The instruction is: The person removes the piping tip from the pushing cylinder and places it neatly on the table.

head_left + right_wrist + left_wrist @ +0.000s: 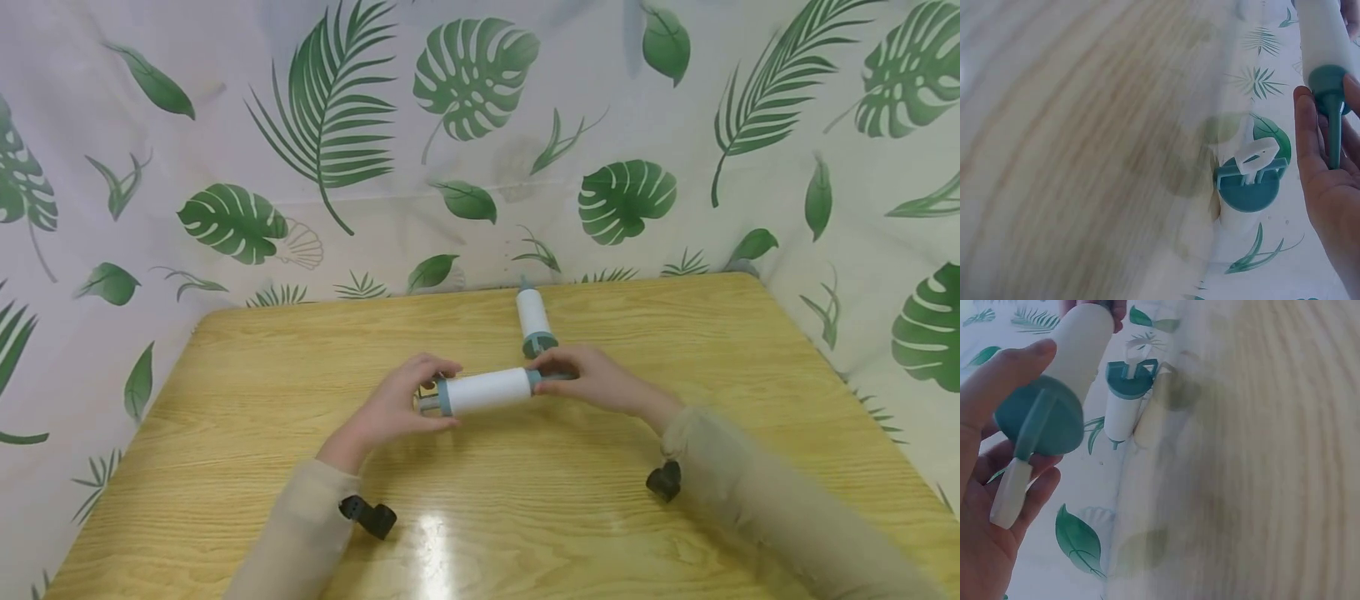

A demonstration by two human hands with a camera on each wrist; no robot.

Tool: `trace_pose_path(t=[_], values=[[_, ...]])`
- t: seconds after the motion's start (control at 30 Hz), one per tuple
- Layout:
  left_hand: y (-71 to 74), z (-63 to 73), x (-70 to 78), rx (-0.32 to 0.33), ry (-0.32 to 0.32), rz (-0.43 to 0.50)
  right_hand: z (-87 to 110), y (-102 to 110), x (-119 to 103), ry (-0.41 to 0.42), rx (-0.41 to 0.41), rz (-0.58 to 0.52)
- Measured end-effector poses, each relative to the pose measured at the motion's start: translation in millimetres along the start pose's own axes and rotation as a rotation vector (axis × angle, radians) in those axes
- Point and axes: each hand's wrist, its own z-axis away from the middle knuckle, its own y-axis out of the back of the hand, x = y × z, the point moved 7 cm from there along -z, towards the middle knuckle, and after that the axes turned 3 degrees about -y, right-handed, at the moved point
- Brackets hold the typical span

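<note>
A hand pump with a white barrel and teal ends is held almost level above the table, between both hands. Around its handle end my left hand curls, thumb on one side and fingers on the other. The left wrist view shows the teal end cap and a pale grip sticking out of it. At the opposite end, my right hand pinches the teal part by the narrow nozzle. A second, similar pump lies just behind the right hand, its nozzle toward the back edge.
The wood-grain table ends at a leaf-patterned cloth hung behind and along the sides. A black wrist camera sits at the left cuff and another black camera at the right.
</note>
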Motion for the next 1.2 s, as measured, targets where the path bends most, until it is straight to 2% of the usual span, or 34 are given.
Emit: trace_pose_path(t=[0.17, 0.37, 0.73, 0.97, 1.2], values=[[-4.9, 1.8, 4.0, -0.009, 0.015, -0.119, 3.9, -2.9, 1.3, 0.003, 0.005, -0.047], [-5.1, 1.4, 6.4, 0.02, 0.046, -0.134, 7.9, -5.1, 2.4, 0.015, 0.016, -0.047], [-1.9, 0.8, 4.8, 0.067, 0.082, -0.04, 13.7, -7.7, 3.0, 0.033, 0.073, -0.052], [-5.4, 1.3, -3.8, 0.066, 0.146, 0.059, 17.6, -6.5, -6.3, 0.118, 0.124, -0.028], [-6.6, 1.7, -6.6, 0.054, 0.153, 0.06, 18.7, -7.6, -9.8, 0.129, 0.118, -0.069]])
